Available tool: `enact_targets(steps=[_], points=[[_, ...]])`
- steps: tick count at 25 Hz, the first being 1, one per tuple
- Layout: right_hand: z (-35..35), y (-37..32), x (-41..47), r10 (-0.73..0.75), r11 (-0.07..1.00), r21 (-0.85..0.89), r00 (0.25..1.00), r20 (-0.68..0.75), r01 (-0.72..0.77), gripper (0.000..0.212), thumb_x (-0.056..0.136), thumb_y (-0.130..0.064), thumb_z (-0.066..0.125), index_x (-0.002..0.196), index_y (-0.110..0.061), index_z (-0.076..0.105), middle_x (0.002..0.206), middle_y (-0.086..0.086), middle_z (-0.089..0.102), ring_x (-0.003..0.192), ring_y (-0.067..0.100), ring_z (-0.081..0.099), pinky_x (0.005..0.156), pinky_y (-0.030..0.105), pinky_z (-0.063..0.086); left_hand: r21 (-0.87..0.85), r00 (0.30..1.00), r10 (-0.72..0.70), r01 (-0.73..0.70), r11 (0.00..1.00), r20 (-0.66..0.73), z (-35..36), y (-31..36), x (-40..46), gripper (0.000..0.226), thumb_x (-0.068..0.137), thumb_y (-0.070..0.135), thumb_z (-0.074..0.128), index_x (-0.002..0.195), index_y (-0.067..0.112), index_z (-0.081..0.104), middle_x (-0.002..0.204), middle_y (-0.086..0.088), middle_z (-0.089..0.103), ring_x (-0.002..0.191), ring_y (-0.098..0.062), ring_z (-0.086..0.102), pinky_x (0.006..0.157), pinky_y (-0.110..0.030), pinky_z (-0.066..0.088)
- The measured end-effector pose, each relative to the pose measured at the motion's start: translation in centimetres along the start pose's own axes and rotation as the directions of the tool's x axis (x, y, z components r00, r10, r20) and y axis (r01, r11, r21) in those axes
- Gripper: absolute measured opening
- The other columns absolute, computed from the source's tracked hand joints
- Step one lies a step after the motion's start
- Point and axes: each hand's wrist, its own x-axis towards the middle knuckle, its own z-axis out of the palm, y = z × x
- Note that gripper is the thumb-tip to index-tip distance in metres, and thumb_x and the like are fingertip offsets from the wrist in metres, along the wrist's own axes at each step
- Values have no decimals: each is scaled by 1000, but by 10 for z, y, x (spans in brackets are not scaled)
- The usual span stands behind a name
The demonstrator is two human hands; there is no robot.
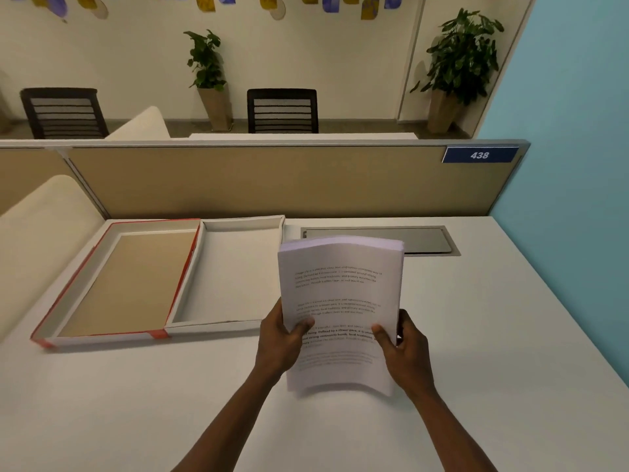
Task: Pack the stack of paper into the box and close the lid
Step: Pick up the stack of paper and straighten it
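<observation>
A thick stack of printed white paper [340, 287] is held upright above the desk, its top sagging slightly. My left hand [280, 338] grips its lower left edge, thumb on the front page. My right hand [403, 349] grips the lower right edge the same way. To the left lies the open box: its white tray [235, 321] sits just left of the paper with nothing inside. Its lid [47, 338], red-edged with a brown inner face, lies flat and joined to the tray's left side.
The white desk [493, 335] ends at a tan partition [272, 182] with a blue "438" sign [480, 155]. A grey cable hatch [429, 240] sits behind the paper. A cream cushioned seat [41, 240] is at the left. Chairs and plants stand beyond.
</observation>
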Motion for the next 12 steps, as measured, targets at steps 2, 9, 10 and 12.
enact_targets(steps=[2,9,10,12], points=[[15,-9,-1,-13,1000,0,998,63,13,21,90,-31,65,107,-19,58,98,-6,71,78,8,71,58,15,57,-21,998,-38,37,999,-42,-21,-4,-5,41,84,18,75,122,25,60,112,7,72,97,-22,72,77,-40,64],[65,-21,-29,-52,997,56,991,120,46,20,90,-30,65,104,-39,53,105,-10,69,87,7,69,64,13,56,16,992,-39,41,999,-123,-69,-25,-26,45,82,21,72,125,22,59,112,7,69,102,-22,67,84,-45,62],[68,-22,-31,-62,997,57,990,125,55,22,90,-32,64,103,-43,51,105,-12,68,88,6,68,64,12,56,30,994,-22,26,999,-107,-72,-26,-28,46,82,24,70,126,23,57,114,7,69,103,-21,67,84,-43,62],[71,-21,-33,-80,997,18,986,143,78,20,90,-47,57,104,-50,44,105,-17,64,88,8,69,65,14,58,71,998,12,-8,997,-57,-80,-26,-28,49,83,32,67,129,28,52,116,12,67,102,-16,68,78,-31,63]])
